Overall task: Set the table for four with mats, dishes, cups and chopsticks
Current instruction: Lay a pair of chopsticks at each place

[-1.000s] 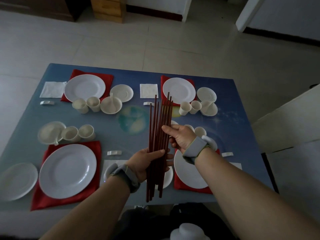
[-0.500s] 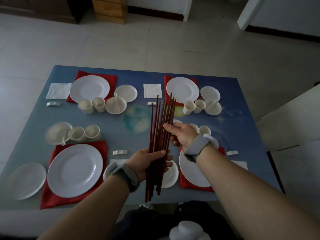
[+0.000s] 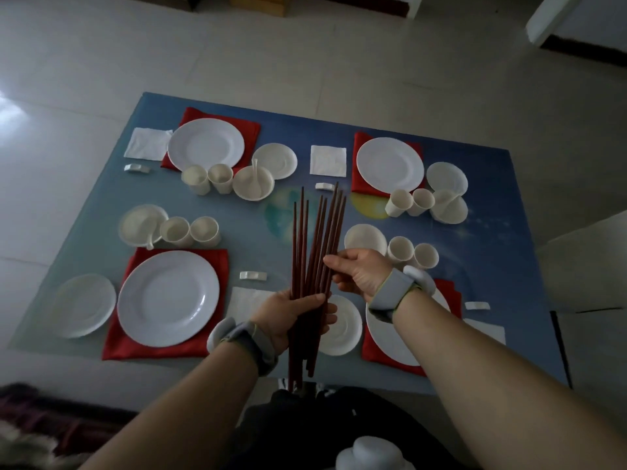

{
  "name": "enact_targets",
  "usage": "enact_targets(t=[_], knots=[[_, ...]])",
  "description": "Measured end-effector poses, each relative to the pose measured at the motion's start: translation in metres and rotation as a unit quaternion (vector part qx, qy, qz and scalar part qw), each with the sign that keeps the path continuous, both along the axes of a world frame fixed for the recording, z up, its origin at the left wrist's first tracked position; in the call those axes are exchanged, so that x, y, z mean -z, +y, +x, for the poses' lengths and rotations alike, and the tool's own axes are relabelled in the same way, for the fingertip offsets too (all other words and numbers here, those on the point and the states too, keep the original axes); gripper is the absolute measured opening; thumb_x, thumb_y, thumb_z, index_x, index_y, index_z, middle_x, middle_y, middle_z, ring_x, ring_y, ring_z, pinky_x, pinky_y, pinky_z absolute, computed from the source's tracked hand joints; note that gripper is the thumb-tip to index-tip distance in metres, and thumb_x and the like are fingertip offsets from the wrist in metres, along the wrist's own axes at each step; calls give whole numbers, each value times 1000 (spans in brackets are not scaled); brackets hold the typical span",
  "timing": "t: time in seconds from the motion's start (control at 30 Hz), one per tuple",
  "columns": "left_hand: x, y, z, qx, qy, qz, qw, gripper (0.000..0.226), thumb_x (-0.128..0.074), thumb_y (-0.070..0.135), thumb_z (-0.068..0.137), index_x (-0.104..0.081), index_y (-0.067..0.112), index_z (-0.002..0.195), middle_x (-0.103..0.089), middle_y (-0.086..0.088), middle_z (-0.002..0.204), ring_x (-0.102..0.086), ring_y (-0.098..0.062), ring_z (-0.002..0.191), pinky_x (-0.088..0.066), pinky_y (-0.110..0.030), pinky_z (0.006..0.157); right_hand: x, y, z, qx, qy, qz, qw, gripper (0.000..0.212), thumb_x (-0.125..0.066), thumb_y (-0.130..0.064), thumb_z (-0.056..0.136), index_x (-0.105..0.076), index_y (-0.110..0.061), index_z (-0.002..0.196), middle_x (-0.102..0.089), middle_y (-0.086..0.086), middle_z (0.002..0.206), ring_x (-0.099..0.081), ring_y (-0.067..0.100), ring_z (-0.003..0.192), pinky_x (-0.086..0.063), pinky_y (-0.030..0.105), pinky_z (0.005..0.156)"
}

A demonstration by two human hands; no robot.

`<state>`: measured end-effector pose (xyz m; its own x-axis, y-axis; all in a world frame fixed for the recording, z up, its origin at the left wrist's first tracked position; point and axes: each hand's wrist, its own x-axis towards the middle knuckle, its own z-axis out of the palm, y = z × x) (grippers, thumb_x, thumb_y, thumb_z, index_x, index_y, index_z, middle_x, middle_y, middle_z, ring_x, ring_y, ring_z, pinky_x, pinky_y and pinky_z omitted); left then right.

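Dark red chopsticks (image 3: 315,266), a whole bundle of them, stand nearly upright above the near edge of the worktop (image 3: 492,239), fanning apart at the tips. The left hand (image 3: 291,317) has its fingers curled round the lower part of the bundle, thumb across the front. The right hand (image 3: 359,271) sits just above and to the right, thumb and fingertips pinching the sticks on the right side of the fan.

Under the hands, the near right place: a red mat (image 3: 448,293) with a white plate (image 3: 383,340), largely hidden by the right forearm, a saucer (image 3: 346,329) just beside it, and a bowl (image 3: 364,239) and two cups (image 3: 412,252) behind. A chopstick rest (image 3: 476,305) lies to its right.

Near left place: a plate (image 3: 168,298) on its mat (image 3: 117,347), a saucer (image 3: 84,305) to the left, a bowl (image 3: 142,225) with a spoon and two cups (image 3: 190,230) behind, and a rest (image 3: 252,275) and napkin (image 3: 244,300) to the right.

Far left: plate (image 3: 205,144) on a mat, napkin (image 3: 147,144) and rest (image 3: 137,168) to the left, two cups, bowl and saucer in front and to the right.

Far right: plate (image 3: 389,164) on a mat, napkin (image 3: 328,160) and rest (image 3: 324,186) to the left, cups, bowl and saucer at the right.

Pale tiled floor (image 3: 305,56) all around.
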<state>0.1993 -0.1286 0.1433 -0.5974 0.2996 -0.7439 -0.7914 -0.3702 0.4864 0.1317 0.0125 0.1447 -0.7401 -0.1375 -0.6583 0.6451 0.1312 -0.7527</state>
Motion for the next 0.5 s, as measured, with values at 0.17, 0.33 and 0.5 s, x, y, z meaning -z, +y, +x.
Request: enact_targets(t=[0.17,0.33,0.5], knots=[[5,0,4,-53,-16,-38,998,11,-50,1,92,-60,3,88,-70,-7,60,-68,-15,53,-56,-25,54,16,-10,-3,-8,-28,-38,999,9,-67,-10,84,-61,-8,78,-56,-2,49,-53,5,41,-48,15,44],[9,-18,10,-80,-30,-94,992,8,-53,-1,90,-60,2,90,-69,-7,61,-67,-15,52,-56,-25,54,31,-31,-4,-50,-89,-99,990,17,-61,-3,87,-57,-7,70,-57,-5,42,-52,4,37,-47,15,42],[23,-44,12,-96,-52,-136,985,9,-54,5,91,-61,2,97,-69,-12,76,-68,-18,59,-56,-28,58,46,-61,-9,-61,-117,-77,988,16,-62,-3,86,-58,-6,71,-57,-2,46,-52,4,36,-47,15,41]])
